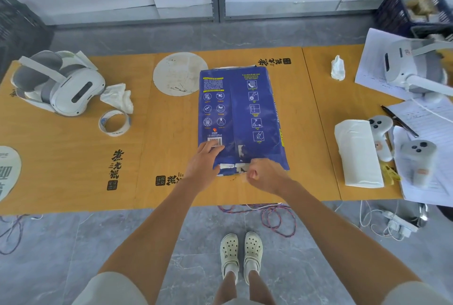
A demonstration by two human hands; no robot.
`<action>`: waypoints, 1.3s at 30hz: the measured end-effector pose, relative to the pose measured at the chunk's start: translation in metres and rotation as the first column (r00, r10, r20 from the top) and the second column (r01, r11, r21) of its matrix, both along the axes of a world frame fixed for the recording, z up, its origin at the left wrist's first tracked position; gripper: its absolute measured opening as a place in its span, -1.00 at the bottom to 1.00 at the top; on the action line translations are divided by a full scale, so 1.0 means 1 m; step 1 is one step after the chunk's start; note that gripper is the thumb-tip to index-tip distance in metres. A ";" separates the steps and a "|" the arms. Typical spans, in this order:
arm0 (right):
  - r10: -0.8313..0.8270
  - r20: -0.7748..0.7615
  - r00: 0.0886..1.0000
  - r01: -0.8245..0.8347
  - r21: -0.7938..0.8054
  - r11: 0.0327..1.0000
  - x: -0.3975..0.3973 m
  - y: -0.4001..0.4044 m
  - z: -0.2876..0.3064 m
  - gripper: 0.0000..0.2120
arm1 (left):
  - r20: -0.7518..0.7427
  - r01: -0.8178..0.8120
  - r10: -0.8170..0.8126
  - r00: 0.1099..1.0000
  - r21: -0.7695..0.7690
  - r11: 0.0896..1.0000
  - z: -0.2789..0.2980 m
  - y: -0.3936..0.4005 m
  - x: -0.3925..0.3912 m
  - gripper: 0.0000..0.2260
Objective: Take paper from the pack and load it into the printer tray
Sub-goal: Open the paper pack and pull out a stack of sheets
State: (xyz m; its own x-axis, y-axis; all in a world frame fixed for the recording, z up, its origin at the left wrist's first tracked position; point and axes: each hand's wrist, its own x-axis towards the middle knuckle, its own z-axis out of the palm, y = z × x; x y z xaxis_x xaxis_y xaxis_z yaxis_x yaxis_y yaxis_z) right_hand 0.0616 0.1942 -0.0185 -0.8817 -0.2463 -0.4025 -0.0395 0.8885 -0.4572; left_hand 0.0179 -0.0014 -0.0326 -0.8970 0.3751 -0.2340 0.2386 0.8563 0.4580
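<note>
A blue paper pack (241, 113) lies flat in the middle of the orange table (171, 133), its printed back facing up and its torn near end showing white. My left hand (204, 164) rests on the pack's near left corner, fingers spread over the barcode. My right hand (263, 176) is at the pack's near edge, fingers curled on the torn wrapper flap. No printer or tray is in view.
A white headset (58, 84), crumpled tissue (119, 97) and a tape roll (114, 122) lie at the left. A round white disc (179, 73) sits behind the pack. At the right are a tissue pack (358, 153), two controllers (381, 135), papers, a pen and another headset (411, 64). Cables lie on the floor.
</note>
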 end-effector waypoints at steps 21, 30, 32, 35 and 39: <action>0.062 -0.191 0.980 -0.063 0.001 0.998 0.037 0.015 -0.013 -0.74 | -0.026 0.028 -0.028 0.999 0.015 0.999 0.001 -0.004 0.014 -0.43; -0.083 -0.358 0.930 0.154 0.175 0.972 0.022 0.053 -0.015 -0.38 | -0.044 0.031 -0.031 0.999 0.000 1.000 -0.001 -0.006 0.018 -0.42; -0.077 -0.350 0.933 0.142 0.162 0.977 0.019 0.054 -0.019 -0.36 | -0.052 0.032 -0.032 0.998 -0.009 0.999 -0.002 -0.006 0.019 -0.43; -0.038 -0.324 0.945 0.089 0.145 0.985 0.015 0.054 -0.021 -0.36 | -0.050 0.016 -0.016 0.999 -0.003 1.000 -0.003 -0.007 0.019 -0.43; -0.004 -0.268 0.963 0.045 0.145 0.988 0.012 0.051 -0.022 -0.40 | -0.055 0.002 -0.002 0.999 0.000 1.000 -0.004 -0.007 0.017 -0.45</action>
State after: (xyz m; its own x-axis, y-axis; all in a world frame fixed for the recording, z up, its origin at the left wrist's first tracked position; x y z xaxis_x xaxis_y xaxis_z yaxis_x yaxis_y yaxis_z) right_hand 0.0733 0.2448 -0.0404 -0.9668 -0.1789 -0.1823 -0.1195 0.9476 -0.2963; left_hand 0.0347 -0.0080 -0.0364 -0.9078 0.3766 -0.1844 0.2647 0.8557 0.4446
